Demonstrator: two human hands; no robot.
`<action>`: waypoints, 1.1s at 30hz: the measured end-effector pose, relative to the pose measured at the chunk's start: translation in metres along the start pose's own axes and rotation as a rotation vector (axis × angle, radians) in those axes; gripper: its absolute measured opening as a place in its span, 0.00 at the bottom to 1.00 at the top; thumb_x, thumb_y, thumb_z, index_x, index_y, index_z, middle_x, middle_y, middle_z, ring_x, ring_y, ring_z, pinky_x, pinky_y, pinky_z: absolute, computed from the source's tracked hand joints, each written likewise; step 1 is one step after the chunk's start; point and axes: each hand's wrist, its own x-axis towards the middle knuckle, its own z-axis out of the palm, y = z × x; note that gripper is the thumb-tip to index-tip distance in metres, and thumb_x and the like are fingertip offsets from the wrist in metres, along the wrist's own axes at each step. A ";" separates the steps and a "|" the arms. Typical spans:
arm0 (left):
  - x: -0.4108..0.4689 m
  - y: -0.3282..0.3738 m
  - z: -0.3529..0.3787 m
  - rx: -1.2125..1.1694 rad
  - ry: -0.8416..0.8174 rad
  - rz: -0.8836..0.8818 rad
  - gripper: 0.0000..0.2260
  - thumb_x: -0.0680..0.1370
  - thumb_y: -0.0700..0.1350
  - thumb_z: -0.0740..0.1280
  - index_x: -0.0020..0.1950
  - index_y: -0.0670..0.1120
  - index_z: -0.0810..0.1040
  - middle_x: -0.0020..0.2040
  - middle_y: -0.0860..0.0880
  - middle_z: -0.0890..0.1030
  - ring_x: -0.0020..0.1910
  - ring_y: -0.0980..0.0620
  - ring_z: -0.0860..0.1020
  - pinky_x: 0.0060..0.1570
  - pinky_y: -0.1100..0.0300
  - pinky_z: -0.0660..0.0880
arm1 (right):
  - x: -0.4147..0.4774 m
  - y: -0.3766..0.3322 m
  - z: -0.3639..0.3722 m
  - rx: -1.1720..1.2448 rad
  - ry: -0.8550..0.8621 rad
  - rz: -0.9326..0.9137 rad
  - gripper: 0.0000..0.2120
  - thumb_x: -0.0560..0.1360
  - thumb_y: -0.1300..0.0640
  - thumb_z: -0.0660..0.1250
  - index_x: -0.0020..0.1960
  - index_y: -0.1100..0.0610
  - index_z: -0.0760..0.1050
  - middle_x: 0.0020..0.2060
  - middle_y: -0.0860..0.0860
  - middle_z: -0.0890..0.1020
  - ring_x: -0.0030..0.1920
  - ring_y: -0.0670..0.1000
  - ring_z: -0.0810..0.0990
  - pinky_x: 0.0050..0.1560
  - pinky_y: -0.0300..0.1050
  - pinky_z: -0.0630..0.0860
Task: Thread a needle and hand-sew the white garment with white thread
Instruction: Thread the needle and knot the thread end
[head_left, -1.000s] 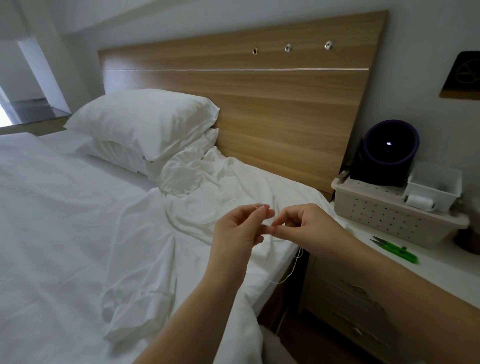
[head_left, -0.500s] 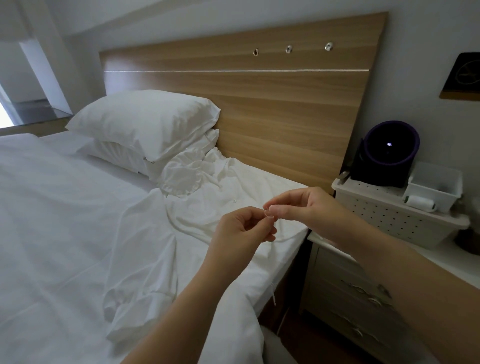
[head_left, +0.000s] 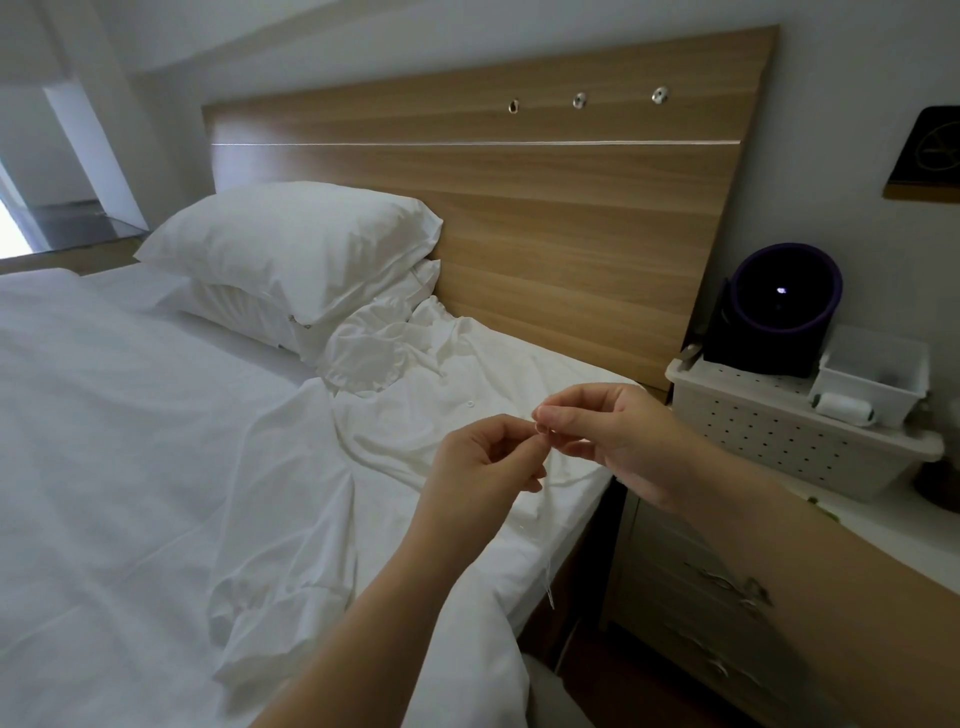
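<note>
Room: a bedroom with pale walls; a wide wooden headboard (head_left: 545, 208) runs across the back.
Bed: a white sheet (head_left: 130, 441) covers it and fills the left half of the view.
Pillows: two white pillows (head_left: 291, 244) lie stacked at the head end, against the headboard's left part.
White garment (head_left: 415, 395): it lies crumpled along the bed's right edge. Its top is bunched against the pillows, a small button shows on it, and a sleeve trails toward the near edge.
Left hand (head_left: 483, 462): raised above the garment, thumb and forefinger pressed together in a pinch and the other fingers curled under.
White thread (head_left: 548, 582): a thin strand drops from the pinched fingertips and hangs past the bed's right edge. Whether a needle sits in the pinch is too small to tell.
Right hand (head_left: 608, 436): thumb and forefinger pinch tip to tip with the left hand's, closed on the thread's upper end.
Nightstand (head_left: 701, 597): it stands just beside the bed's right edge, drawers facing the view.
Perforated basket (head_left: 769, 431): white, set on the nightstand's back edge.
Round device (head_left: 784, 306): dark purple, standing on the basket's left part.
Small bin (head_left: 878, 364): white, on the basket's right part.
Thread spool (head_left: 844, 408): white, lying on its side in front of the bin.
Wall picture (head_left: 930, 156): dark, cut by the right border.
</note>
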 end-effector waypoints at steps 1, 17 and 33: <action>0.000 0.000 0.000 -0.001 0.002 0.004 0.06 0.77 0.40 0.68 0.41 0.44 0.82 0.28 0.55 0.79 0.31 0.61 0.77 0.35 0.68 0.74 | 0.000 0.001 0.001 0.030 -0.005 0.012 0.12 0.61 0.49 0.73 0.41 0.55 0.83 0.39 0.52 0.84 0.45 0.51 0.80 0.57 0.50 0.74; 0.001 -0.001 0.004 0.018 0.059 -0.018 0.06 0.77 0.45 0.69 0.44 0.45 0.83 0.25 0.54 0.75 0.26 0.58 0.72 0.31 0.68 0.71 | -0.005 0.005 0.001 0.278 0.005 0.135 0.05 0.72 0.58 0.67 0.45 0.58 0.81 0.37 0.50 0.82 0.40 0.49 0.78 0.44 0.42 0.76; 0.004 0.009 0.002 -0.168 0.153 -0.185 0.04 0.75 0.44 0.71 0.41 0.51 0.84 0.47 0.54 0.84 0.52 0.64 0.79 0.47 0.68 0.68 | -0.012 0.016 0.018 0.406 -0.113 0.210 0.06 0.74 0.61 0.66 0.47 0.63 0.78 0.32 0.54 0.80 0.31 0.47 0.78 0.34 0.37 0.77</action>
